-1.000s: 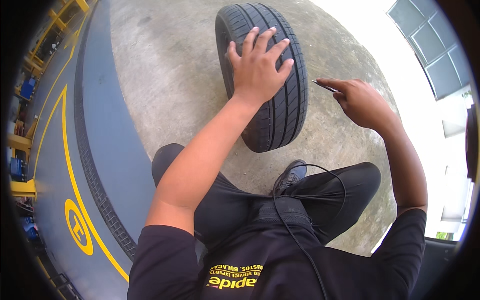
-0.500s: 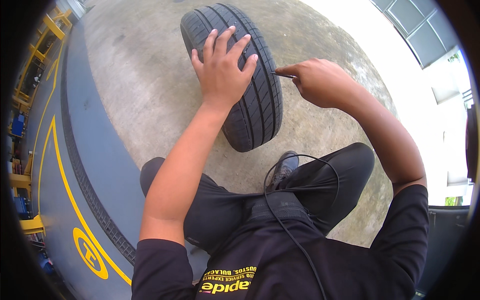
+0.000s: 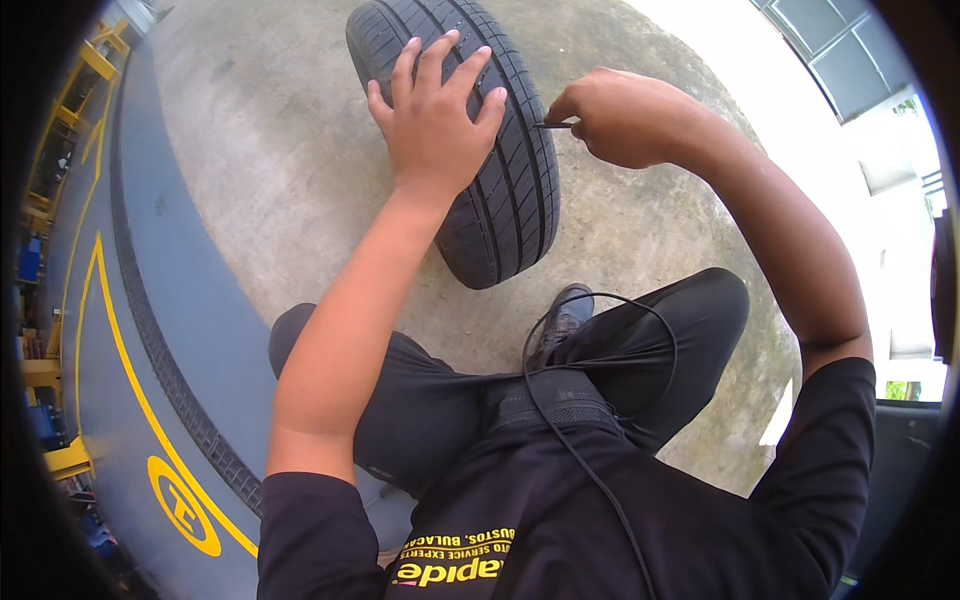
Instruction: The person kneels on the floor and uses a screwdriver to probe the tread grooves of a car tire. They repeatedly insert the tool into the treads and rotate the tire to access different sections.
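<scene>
A black car tyre stands upright on its tread in front of me, leaning slightly. My left hand lies on the tread with its fingers spread. Just right of the tyre, my right hand is closed around a thin, dark, pointed tool. The tool's tip reaches the right shoulder of the tread; its exact kind is too small to tell. Curled fingers hide the rest of it.
Stained concrete floor lies around the tyre. To the left runs a grey painted strip with yellow lines and a dark ribbed band. Yellow racks stand at the far left. A black cable hangs across my lap, above my shoe.
The tyre and both hands sit slightly higher in the picture. My right index finger, stretched along the tool before, is now bent, and the right wrist has turned and risen.
</scene>
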The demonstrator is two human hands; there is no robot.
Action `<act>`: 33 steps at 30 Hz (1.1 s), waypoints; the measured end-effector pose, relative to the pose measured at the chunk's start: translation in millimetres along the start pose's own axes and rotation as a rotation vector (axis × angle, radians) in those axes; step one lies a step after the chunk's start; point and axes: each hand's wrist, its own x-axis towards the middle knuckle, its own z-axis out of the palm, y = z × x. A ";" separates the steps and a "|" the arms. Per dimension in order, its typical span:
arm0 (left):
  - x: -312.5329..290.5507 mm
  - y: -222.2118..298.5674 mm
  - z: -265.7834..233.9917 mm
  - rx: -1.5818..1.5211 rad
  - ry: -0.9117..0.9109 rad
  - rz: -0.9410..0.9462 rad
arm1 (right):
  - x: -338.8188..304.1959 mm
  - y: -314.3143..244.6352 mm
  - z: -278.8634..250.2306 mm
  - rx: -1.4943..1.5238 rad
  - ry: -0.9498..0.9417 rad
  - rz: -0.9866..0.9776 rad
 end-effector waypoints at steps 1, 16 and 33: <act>-0.6 -4.7 -2.3 -0.012 0.003 0.006 | 4.7 8.9 4.2 0.051 0.013 -0.054; -14.6 -25.1 -34.0 -0.116 -0.037 0.082 | 30.0 23.9 -8.2 0.228 -0.166 -0.325; -3.5 -6.9 -31.6 -0.110 -0.118 0.081 | 16.0 28.2 -31.8 0.189 -0.344 -0.174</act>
